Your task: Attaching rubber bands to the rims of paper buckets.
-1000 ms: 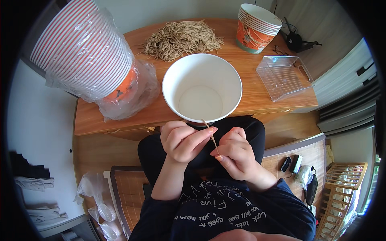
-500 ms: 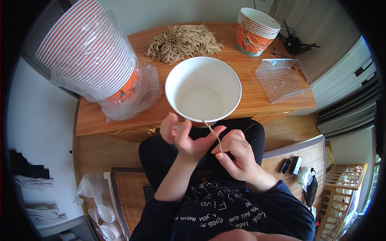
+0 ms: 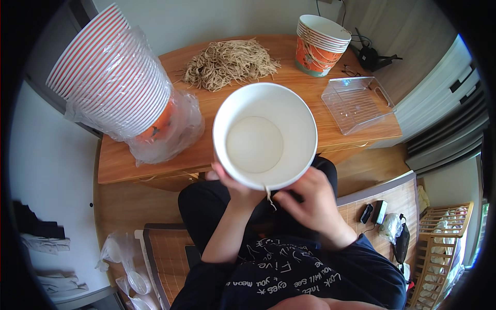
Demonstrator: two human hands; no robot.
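A paper bucket (image 3: 227,129), white inside, is tipped so that its open mouth faces up toward me. My left hand (image 3: 240,188) is closed round its near left side, with some fingers hidden behind the wall. From the near rim hangs a short piece of tan paper cord (image 3: 269,197), its loose end pointing down. Close to the cord, at the bucket's near right side, is my right hand (image 3: 310,199); it is blurred and its fingertips are partly behind the bucket, so its grip cannot be made out.
On the wooden table (image 3: 206,111) lies a heap of tan cords (image 3: 232,64). A tall plastic-wrapped stack of buckets (image 3: 119,77) leans at the left. Several nested orange buckets with cords (image 3: 318,49) stand back right, near a clear plastic tray (image 3: 359,103) and a black device (image 3: 372,57).
The bucket has come off the table edge toward me and tilted. My left hand has gone from open fingers to holding it. My right hand has let go of the cord and moved beside the bucket.
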